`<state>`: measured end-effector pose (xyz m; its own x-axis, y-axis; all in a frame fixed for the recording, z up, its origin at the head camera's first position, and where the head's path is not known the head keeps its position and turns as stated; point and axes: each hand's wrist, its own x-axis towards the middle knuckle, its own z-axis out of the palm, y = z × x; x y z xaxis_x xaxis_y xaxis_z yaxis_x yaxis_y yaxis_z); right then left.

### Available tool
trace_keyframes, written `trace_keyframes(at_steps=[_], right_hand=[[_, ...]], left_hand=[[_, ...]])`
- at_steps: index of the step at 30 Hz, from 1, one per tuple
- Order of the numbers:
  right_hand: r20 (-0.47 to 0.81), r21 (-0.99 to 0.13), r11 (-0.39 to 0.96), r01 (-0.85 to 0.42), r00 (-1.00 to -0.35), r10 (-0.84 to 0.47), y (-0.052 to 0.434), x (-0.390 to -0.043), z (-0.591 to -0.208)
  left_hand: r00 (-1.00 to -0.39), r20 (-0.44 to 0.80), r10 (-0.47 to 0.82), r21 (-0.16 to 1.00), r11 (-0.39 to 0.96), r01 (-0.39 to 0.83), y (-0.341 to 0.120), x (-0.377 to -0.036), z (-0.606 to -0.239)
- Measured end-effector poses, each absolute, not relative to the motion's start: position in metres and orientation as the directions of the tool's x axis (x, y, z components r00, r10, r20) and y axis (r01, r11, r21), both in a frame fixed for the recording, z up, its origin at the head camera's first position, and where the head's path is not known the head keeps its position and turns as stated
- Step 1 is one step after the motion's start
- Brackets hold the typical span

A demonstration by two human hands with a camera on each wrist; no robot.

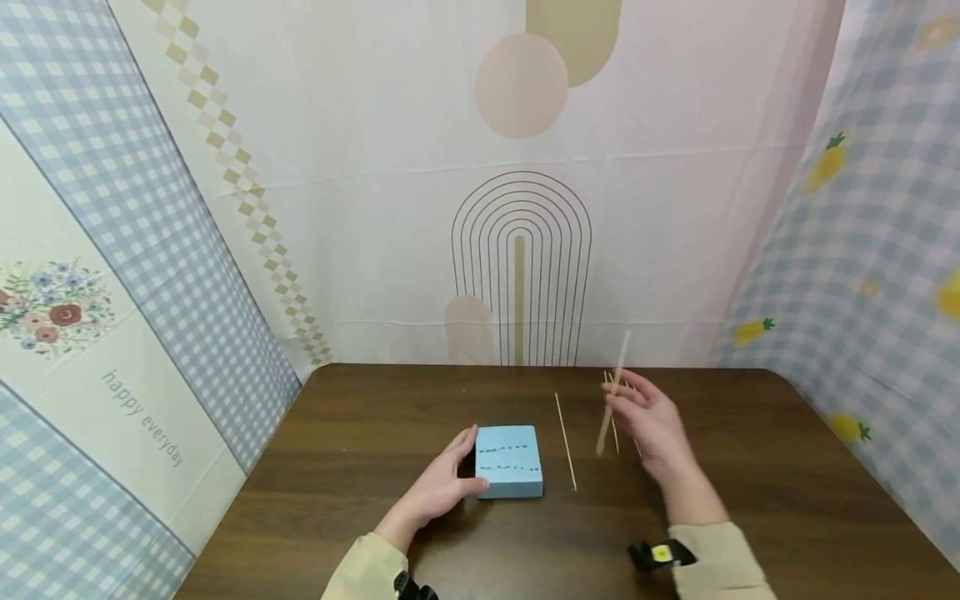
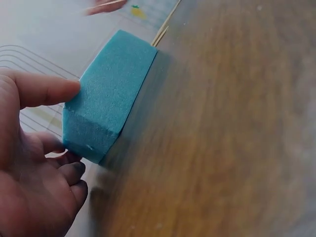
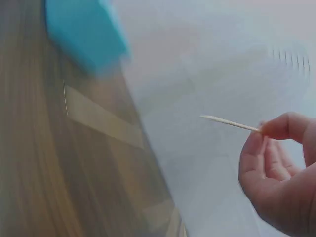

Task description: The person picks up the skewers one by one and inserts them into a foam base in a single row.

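Observation:
A light blue foam block (image 1: 508,458) lies on the brown table, with two rows of small dark marks across its top. My left hand (image 1: 437,483) holds its left side, thumb at the near corner and fingers along the far edge. In the left wrist view, the thumb presses one edge of the block (image 2: 116,79) while the other fingers curl at its end. To the right, my right hand (image 1: 658,429) pinches a thin wooden skewer (image 1: 623,350) above the table between thumb and fingertips. The right wrist view shows the pointed tip of this skewer (image 3: 222,121).
One loose skewer (image 1: 566,442) lies just right of the block. Several more skewers (image 1: 616,437) lie beneath and behind the right hand. A patterned cloth (image 1: 390,250) hangs along the far edge of the table (image 1: 360,408), with checked cloths at both sides.

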<state>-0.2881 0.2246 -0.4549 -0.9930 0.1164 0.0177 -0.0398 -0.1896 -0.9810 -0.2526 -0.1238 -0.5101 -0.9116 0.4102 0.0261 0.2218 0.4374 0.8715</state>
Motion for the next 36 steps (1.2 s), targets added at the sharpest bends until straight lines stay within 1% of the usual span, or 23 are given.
trace_keyframes(at_steps=[4,6,10,13,15,22,28,36], right_hand=[[0.138,-0.936,-0.314,-0.162,-0.986,0.097,0.152,-0.281,-0.454],[0.217,-0.918,-0.328,-0.222,-0.975,0.053,0.124,-0.275,-0.456],[0.367,-0.898,-0.28,-0.34,-0.929,-0.05,0.088,-0.265,-0.463],[0.429,-0.888,-0.229,-0.399,-0.897,-0.102,0.079,-0.262,-0.467],[0.44,-0.888,-0.209,-0.41,-0.889,-0.127,0.078,-0.261,-0.47],[0.415,-0.906,-0.176,-0.386,-0.892,-0.18,0.08,-0.26,-0.476],[0.41,-0.909,-0.164,-0.384,-0.894,-0.182,0.08,-0.26,-0.48],[0.443,-0.896,-0.125,-0.425,-0.872,-0.209,0.077,-0.26,-0.481]], left_hand=[[-0.901,0.025,0.432,0.863,0.446,0.238,-0.125,-0.256,-0.511],[-0.9,0.017,0.435,0.863,0.449,0.233,-0.125,-0.257,-0.511],[-0.905,0.014,0.425,0.867,0.447,0.223,-0.128,-0.258,-0.512],[-0.903,0.015,0.428,0.871,0.439,0.222,-0.128,-0.26,-0.513],[-0.9,0.017,0.436,0.872,0.433,0.226,-0.128,-0.261,-0.513],[-0.899,0.009,0.437,0.878,0.427,0.216,-0.127,-0.261,-0.515],[-0.9,0.007,0.436,0.881,0.423,0.212,-0.127,-0.261,-0.516],[-0.902,0.004,0.433,0.88,0.427,0.209,-0.129,-0.261,-0.514]])
